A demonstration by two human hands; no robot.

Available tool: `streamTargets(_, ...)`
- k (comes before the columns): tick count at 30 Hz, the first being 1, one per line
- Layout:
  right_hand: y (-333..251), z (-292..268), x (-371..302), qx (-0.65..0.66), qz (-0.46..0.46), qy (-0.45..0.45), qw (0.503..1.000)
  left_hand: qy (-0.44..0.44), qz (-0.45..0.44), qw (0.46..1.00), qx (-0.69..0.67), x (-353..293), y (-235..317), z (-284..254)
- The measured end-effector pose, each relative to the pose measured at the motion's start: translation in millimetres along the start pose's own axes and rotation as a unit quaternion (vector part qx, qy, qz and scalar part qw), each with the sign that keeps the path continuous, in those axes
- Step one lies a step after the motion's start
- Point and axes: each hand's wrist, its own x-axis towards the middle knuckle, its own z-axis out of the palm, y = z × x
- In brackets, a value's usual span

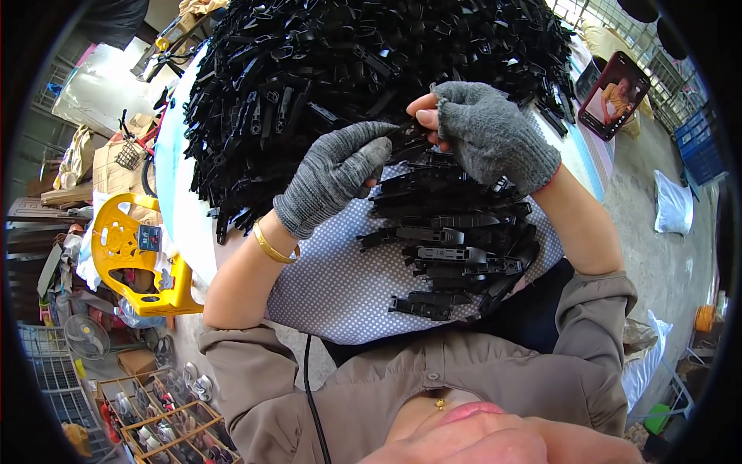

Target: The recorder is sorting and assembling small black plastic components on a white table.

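Note:
My left hand [334, 174], in a grey knit glove with a gold bangle at the wrist, pinches one side of a small black plastic part [410, 139]. From the other side my right hand [495, 135] grips the same part; its grey glove leaves the thumb and fingertips bare. The part's exact kind is hard to make out between my fingers. Just beyond both hands rises a large heap of black plastic parts [309, 66]. Below them, several long black clip-like parts [448, 255] lie in stacked rows on a dotted grey-and-white cloth [325, 271].
A phone [614, 95] with a lit screen stands right of the heap. At left is a yellow plastic chair [116, 240] with a small dark box [149, 238] on it. Farther out are a shoe rack [162, 417], a fan [86, 337], a blue crate [699, 151] and a white sack [672, 203].

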Motion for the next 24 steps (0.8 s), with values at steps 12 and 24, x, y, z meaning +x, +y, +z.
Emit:
streamTargets(12, -2, 15, -9, -0.040, -0.023, 0.035, 0.998, 0.081, 0.207, 0.957, 0.188, 7, -20, 8)
streamTargets(24, -2, 31, -9, -0.038, -0.071, -0.056, 0.995, -0.036, 0.168, 0.956, 0.238, -3, 8, 39)
